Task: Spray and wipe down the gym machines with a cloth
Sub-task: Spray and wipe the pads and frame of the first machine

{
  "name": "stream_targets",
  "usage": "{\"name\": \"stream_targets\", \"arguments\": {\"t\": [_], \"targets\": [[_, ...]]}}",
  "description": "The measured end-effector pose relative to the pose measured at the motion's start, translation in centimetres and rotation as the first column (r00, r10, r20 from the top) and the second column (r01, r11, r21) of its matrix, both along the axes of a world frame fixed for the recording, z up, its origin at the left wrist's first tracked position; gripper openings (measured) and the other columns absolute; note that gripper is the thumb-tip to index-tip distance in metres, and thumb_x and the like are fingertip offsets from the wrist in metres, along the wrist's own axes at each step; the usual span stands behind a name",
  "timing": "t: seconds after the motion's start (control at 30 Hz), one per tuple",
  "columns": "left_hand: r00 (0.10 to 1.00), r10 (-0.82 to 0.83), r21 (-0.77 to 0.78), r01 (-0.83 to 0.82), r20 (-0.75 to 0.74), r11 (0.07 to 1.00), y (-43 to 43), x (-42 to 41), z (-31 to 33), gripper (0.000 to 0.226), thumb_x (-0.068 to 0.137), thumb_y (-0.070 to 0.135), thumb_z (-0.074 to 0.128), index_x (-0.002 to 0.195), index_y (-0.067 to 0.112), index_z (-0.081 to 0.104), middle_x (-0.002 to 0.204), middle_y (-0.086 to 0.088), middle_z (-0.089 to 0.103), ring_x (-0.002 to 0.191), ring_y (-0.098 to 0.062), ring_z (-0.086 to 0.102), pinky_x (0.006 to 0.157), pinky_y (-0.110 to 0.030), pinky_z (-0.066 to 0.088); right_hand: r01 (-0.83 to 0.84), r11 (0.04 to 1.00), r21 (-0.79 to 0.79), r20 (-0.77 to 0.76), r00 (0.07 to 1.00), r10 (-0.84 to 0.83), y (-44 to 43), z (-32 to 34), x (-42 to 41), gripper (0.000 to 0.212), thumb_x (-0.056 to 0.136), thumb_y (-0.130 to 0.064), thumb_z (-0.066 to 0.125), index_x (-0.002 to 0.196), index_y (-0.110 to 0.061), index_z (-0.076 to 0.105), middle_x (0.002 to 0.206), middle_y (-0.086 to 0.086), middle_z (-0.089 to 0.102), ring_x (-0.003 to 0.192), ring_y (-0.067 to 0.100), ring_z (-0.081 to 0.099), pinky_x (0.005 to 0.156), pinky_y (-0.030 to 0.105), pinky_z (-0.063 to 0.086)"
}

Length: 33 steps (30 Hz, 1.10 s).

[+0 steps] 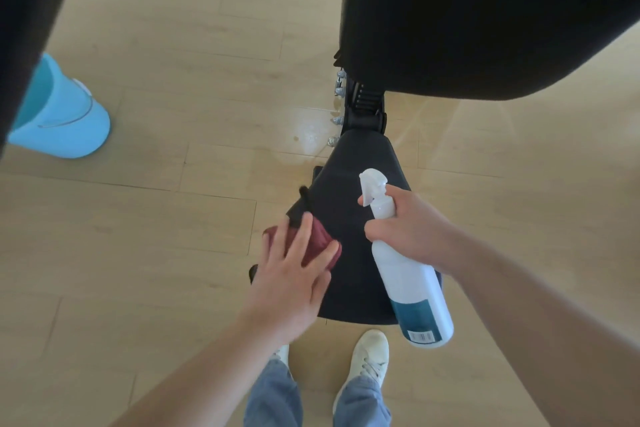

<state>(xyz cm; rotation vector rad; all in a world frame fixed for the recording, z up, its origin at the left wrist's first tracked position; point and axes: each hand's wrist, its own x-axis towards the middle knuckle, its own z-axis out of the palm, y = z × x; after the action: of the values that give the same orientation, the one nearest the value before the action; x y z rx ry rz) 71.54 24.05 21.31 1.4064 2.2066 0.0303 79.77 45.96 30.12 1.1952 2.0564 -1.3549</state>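
Note:
A black padded seat (353,218) of a gym machine lies below me, with its large black backrest pad (485,17) filling the upper right. My left hand (294,274) presses a dark red cloth (320,243) flat against the seat's left edge, fingers spread straight. My right hand (408,229) grips a white spray bottle (408,274) with a teal label around its neck, with the index finger on the trigger. The nozzle points away from me over the seat.
A light blue bucket (65,114) stands on the wooden floor at the left. A black hinge with metal bolts (363,107) joins seat and backrest. A wet patch (308,139) shines on the floor beside it. My white shoes (370,357) stand just behind the seat.

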Motion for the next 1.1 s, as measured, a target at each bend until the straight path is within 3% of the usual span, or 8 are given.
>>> {"name": "stream_targets", "arguments": {"t": [0.1, 0.2, 0.37, 0.5, 0.73, 0.87, 1.0, 1.1], "targets": [[0.973, -0.23, -0.013, 0.229, -0.026, 0.973, -0.6, 1.0, 0.7, 0.052, 0.105, 0.054, 0.019, 0.155, 0.044, 0.032, 0.171, -0.007, 0.012, 0.156, -0.044, 0.006, 0.122, -0.069, 0.01, 0.011, 1.0, -0.014, -0.016, 1.0, -0.011, -0.5, 0.3, -0.1, 0.034, 0.076, -0.028, 0.064, 0.108, -0.04, 0.06, 0.088, -0.003, 0.067, 0.081, 0.024, 0.068, 0.075, 0.044, 0.061], [0.936, -0.351, 0.0, 0.352, -0.029, 0.936, 2.8, -1.3, 0.3, 0.057, 0.103, 0.055, 0.004, 0.158, 0.048, 0.014, 0.173, -0.001, -0.001, 0.158, -0.038, -0.008, 0.124, -0.065, 0.0, -0.001, 1.0, -0.007, -0.013, 1.0, 0.001, -0.3, 0.2, -0.1, 0.038, 0.079, -0.03, 0.066, 0.116, -0.036, 0.055, 0.092, 0.002, 0.067, 0.08, 0.021, 0.068, 0.071, 0.041, 0.062], [0.963, -0.236, 0.022, 0.241, -0.129, 0.97, 10.4, -2.5, -0.4, 0.061, 0.102, 0.049, 0.003, 0.158, 0.041, 0.027, 0.173, -0.002, 0.006, 0.158, -0.038, -0.006, 0.121, -0.066, -0.001, 0.069, 0.998, 0.006, 0.005, 0.998, -0.069, 1.1, 0.0, 2.0, 0.02, 0.082, -0.022, 0.066, 0.097, -0.021, 0.053, 0.079, 0.005, 0.062, 0.067, 0.017, 0.058, 0.061, 0.031, 0.051], [0.972, -0.174, -0.004, 0.176, -0.157, 0.984, 12.5, -1.4, -0.3, 0.052, 0.107, 0.046, 0.017, 0.159, 0.045, 0.019, 0.173, 0.005, 0.001, 0.156, -0.041, -0.012, 0.113, -0.078, -0.001, 0.131, 0.99, 0.046, 0.027, 0.991, -0.132, 2.2, -0.2, 4.4, 0.025, 0.08, -0.024, 0.066, 0.103, -0.031, 0.06, 0.084, 0.008, 0.065, 0.07, 0.021, 0.06, 0.063, 0.034, 0.05], [0.754, -0.656, 0.053, 0.657, -0.034, 0.752, 5.3, 2.5, 0.9, 0.044, 0.11, 0.043, 0.024, 0.15, 0.045, 0.04, 0.169, 0.013, 0.018, 0.157, -0.038, -0.012, 0.109, -0.084, -0.007, 0.157, 0.988, -0.011, 0.017, 0.988, -0.157, 2.3, 0.3, 6.9, 0.033, 0.081, -0.022, 0.064, 0.108, -0.04, 0.062, 0.087, 0.002, 0.068, 0.083, 0.029, 0.069, 0.071, 0.039, 0.057], [0.717, -0.693, 0.062, 0.697, -0.079, 0.714, 8.2, 4.8, 0.7, 0.043, 0.109, 0.042, 0.021, 0.152, 0.042, 0.026, 0.17, 0.007, 0.01, 0.157, -0.042, -0.008, 0.105, -0.087, -0.006, 0.172, 0.985, -0.03, 0.011, 0.985, -0.171, 2.3, 0.4, 7.2, 0.034, 0.077, -0.025, 0.063, 0.108, -0.041, 0.061, 0.087, 0.004, 0.069, 0.082, 0.029, 0.071, 0.075, 0.046, 0.062], [0.772, -0.625, 0.078, 0.634, -0.115, 0.77, 12.4, 7.6, 0.1, 0.051, 0.104, 0.039, 0.022, 0.14, 0.03, 0.056, 0.159, -0.002, 0.04, 0.154, -0.047, 0.014, 0.102, -0.089, 0.009, 0.281, 0.959, 0.021, 0.018, 0.959, -0.281, 3.8, 0.6, 9.3, 0.03, 0.066, -0.032, 0.06, 0.096, -0.036, 0.061, 0.085, 0.008, 0.072, 0.082, 0.033, 0.073, 0.077, 0.052, 0.063], [0.842, -0.52, 0.076, 0.533, -0.144, 0.843, 14.2, 9.4, 0.1, 0.048, 0.105, 0.04, 0.027, 0.135, 0.029, 0.063, 0.156, 0.0, 0.044, 0.154, -0.048, 0.01, 0.101, -0.088, 0.005, 0.327, 0.944, 0.044, 0.028, 0.944, -0.328, 4.7, 0.6, 10.9, 0.025, 0.071, -0.027, 0.063, 0.094, -0.035, 0.061, 0.086, 0.01, 0.073, 0.08, 0.035, 0.073, 0.076, 0.053, 0.062]]}}
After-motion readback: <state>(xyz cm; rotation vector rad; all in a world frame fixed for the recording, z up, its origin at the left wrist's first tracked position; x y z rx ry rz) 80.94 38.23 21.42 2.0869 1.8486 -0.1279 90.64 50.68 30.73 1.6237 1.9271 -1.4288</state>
